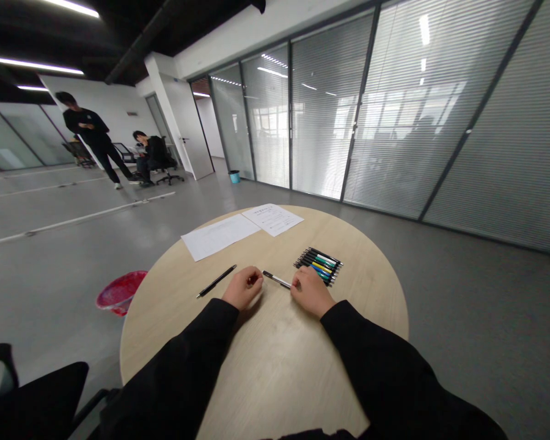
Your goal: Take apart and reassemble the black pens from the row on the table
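Right hand (312, 292): palm down on the table (279, 366), fingers curled, fingertips (297, 285) against one end of a black-and-silver pen (277, 280); grip or mere contact impossible to tell from this view. Left hand (242, 288): also palm down, fingers curled closed, nothing visible in them, just apart from the other end of the black-and-silver pen.

Pen lying flat between the two hands, long axis roughly side to side, slightly slanted, far end toward the left hand. Right hand the nearer, touching; left hand close but not touching.

Relative to that pen: black sleeves (371, 360) on the near side; slim black pen (216, 281) to the left, beyond the left hand, lying at a slant; tight row of pens with coloured clips (318, 266) to the right and farther off, just past the right hand; two white printed sheets (238, 229) straight ahead, side by side. Farther out, past the table edge: red bin (121, 292) on the floor to the left; standing person (91, 134) and seated person (149, 156) well off beyond it.
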{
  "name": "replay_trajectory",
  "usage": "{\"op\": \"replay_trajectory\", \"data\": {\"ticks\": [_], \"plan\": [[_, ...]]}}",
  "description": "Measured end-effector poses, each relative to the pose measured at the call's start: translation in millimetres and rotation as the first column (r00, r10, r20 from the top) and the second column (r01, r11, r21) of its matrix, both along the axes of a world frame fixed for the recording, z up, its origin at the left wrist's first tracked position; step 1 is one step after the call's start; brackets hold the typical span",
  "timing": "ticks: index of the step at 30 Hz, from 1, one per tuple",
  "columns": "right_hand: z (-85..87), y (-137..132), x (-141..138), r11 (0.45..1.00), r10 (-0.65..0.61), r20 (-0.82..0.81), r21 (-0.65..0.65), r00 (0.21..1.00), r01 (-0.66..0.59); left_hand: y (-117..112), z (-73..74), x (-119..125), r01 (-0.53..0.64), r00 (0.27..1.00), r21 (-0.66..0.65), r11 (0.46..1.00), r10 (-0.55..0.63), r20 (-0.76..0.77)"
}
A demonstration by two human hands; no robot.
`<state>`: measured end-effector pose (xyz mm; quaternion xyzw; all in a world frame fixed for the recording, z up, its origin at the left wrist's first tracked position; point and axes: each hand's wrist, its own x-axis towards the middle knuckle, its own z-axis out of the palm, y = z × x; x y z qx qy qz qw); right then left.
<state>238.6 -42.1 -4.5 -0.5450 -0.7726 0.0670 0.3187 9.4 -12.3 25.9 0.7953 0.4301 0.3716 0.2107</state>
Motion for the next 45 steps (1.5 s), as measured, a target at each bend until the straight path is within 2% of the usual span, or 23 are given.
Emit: {"op": "replay_trajectory", "data": {"ticks": [3, 5, 12, 24, 36, 45], "plan": [[-0.1, -0.4, -0.4, 1.000, 0.010, 0.023, 0.002, 1.000, -0.010, -4.7, 1.4, 3.1, 0.131, 0.977, -0.002, 0.991, -0.129, -0.168], [-0.7, -0.6, -0.6, 1.000, 0.016, 0.032, 0.009, 0.999, -0.016, -6.3, 2.6, 3.3, 0.182, 0.950, 0.023, 0.983, -0.170, -0.262], [-0.8, -2.5, -1.2, 0.999, 0.031, 0.045, 0.020, 0.998, -0.032, -9.0, 6.4, -0.3, 0.237, 0.882, 0.110, 0.965, -0.167, -0.440], [-0.4, -3.9, -2.1, 0.999, 0.032, 0.059, 0.010, 0.998, -0.033, -6.9, 1.9, 0.3, 0.197, 0.870, 0.125, 0.972, -0.115, -0.480], [-2.4, -2.4, -2.2, 0.999, 0.038, 0.077, -0.021, 0.996, -0.036, -7.0, 3.2, 1.8, 0.154, 0.849, 0.094, 0.984, -0.083, -0.521], [-0.8, -3.0, -2.0, 0.999, 0.038, 0.066, -0.024, 0.997, -0.036, -8.9, 5.7, 1.6, 0.163, 0.834, 0.093, 0.982, -0.086, -0.546]]}}
